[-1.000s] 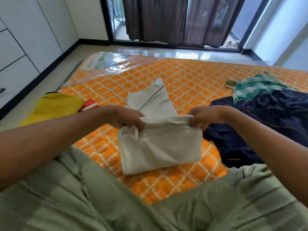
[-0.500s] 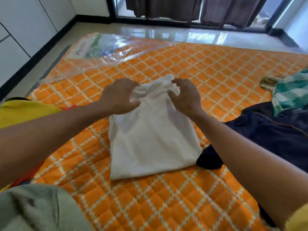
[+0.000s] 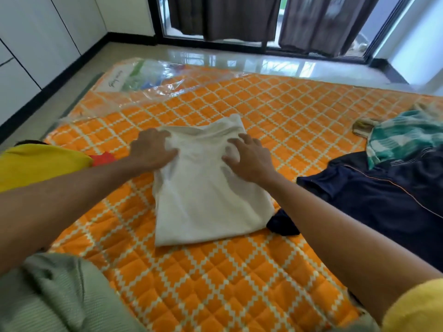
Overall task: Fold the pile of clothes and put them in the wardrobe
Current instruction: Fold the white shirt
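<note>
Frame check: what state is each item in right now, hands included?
white garment: folded into a rectangle, lying flat on the mattress.
left hand: open, pressing the garment's far left part.
right hand: open, pressing its far right part.
navy garment: unfolded, spread loosely.
green checked cloth: unfolded, crumpled.
yellow garment: lying at the left edge; fold unclear.
wardrobe doors: closed.
curtains: drawn, a gap between them.

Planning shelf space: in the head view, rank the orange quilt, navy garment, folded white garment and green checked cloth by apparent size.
1. orange quilt
2. navy garment, cut off by the frame
3. folded white garment
4. green checked cloth, farther and cut off, so unsure
</note>
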